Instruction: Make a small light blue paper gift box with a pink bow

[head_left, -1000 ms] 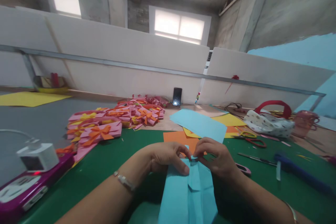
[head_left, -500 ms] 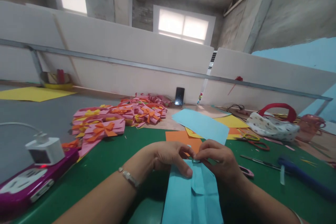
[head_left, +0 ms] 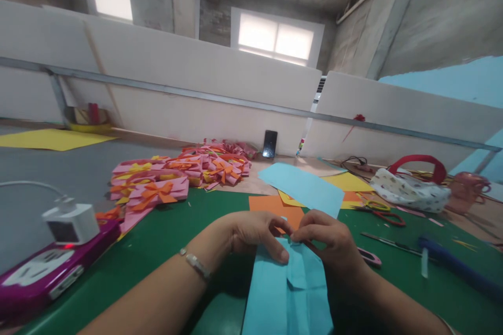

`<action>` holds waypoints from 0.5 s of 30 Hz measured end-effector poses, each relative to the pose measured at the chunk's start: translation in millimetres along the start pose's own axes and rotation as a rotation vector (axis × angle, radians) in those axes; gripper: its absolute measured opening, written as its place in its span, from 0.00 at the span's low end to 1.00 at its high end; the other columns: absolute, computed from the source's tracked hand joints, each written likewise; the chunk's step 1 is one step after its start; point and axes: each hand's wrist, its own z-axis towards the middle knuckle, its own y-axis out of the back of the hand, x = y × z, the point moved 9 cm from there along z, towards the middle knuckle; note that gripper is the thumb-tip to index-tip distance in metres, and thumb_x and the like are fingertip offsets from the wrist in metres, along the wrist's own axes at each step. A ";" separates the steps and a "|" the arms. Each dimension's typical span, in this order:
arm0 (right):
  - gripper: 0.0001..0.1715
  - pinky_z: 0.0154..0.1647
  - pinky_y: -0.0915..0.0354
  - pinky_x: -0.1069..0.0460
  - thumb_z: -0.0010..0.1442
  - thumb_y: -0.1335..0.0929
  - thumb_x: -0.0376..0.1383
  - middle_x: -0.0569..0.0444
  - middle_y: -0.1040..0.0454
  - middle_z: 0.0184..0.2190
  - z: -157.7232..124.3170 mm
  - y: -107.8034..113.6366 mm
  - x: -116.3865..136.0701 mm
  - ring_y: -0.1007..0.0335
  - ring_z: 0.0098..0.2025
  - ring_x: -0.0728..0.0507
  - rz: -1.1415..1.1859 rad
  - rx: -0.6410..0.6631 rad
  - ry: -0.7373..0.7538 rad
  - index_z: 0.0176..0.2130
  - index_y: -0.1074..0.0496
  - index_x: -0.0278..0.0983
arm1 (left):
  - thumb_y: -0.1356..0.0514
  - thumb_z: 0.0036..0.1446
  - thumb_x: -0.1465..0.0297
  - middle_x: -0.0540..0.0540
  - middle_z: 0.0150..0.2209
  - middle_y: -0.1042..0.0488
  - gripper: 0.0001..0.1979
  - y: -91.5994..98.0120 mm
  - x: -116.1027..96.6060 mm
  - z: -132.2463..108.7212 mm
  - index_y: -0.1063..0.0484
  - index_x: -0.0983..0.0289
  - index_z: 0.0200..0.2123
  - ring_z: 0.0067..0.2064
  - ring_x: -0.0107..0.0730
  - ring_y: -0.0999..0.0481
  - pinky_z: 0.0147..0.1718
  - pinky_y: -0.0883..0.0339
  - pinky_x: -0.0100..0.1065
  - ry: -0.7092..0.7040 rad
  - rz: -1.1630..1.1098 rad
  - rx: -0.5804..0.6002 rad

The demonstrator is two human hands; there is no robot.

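Note:
A folded light blue paper [head_left: 286, 293] lies on the green cutting mat [head_left: 165, 251] in front of me. My left hand [head_left: 255, 235] pinches its top edge, thumb pressed flat on the paper. My right hand [head_left: 328, 241] pinches the same edge from the right, fingers curled over the fold. The fingertips of both hands meet at the paper's top middle. A bracelet sits on my left wrist.
Loose blue [head_left: 302, 186], orange [head_left: 277, 207] and yellow sheets lie behind my hands. Pink paper pieces with orange bows [head_left: 176, 175] pile at the left. A magenta power strip with a white charger [head_left: 51, 256] sits lower left. Scissors [head_left: 379, 209], a knife and a patterned bag [head_left: 411, 188] lie to the right.
The view shifted slightly, so everything sits a little further right. My hands stay pinched on the paper's top edge with only small finger movements.

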 end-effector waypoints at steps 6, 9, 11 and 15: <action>0.02 0.25 0.38 0.56 0.50 0.30 0.32 0.54 0.32 0.25 -0.3 0.5 1.8 0.34 0.27 0.49 -0.001 -0.006 0.000 0.27 0.24 0.37 | 0.30 0.26 0.78 0.49 0.30 0.30 0.26 -0.7 0.1 1.6 0.30 0.65 0.35 0.32 0.28 0.29 0.34 0.35 0.33 -0.025 -0.005 0.032; 0.03 0.25 0.38 0.55 0.51 0.31 0.33 0.54 0.32 0.25 -0.4 2.1 3.9 0.34 0.27 0.49 -0.011 -0.019 0.000 0.27 0.24 0.37 | 0.30 0.27 0.78 0.50 0.31 0.30 0.26 -0.8 -1.6 1.6 0.30 0.65 0.35 0.32 0.28 0.29 0.34 0.35 0.33 -0.041 -0.006 0.036; 0.03 0.26 0.37 0.55 0.50 0.30 0.34 0.54 0.31 0.25 -0.5 3.2 6.0 0.34 0.27 0.49 -0.018 -0.028 0.010 0.28 0.25 0.37 | 0.30 0.26 0.78 0.51 0.31 0.29 0.26 -0.2 -2.2 1.2 0.30 0.65 0.36 0.32 0.28 0.29 0.34 0.35 0.33 -0.041 -0.003 0.027; 0.02 0.26 0.37 0.55 0.50 0.30 0.33 0.53 0.31 0.25 0.1 3.8 11.2 0.34 0.28 0.48 -0.022 -0.029 0.045 0.28 0.25 0.37 | 0.30 0.26 0.79 0.50 0.31 0.30 0.27 0.1 -2.5 0.5 0.30 0.65 0.36 0.33 0.28 0.29 0.33 0.34 0.32 -0.042 0.005 0.024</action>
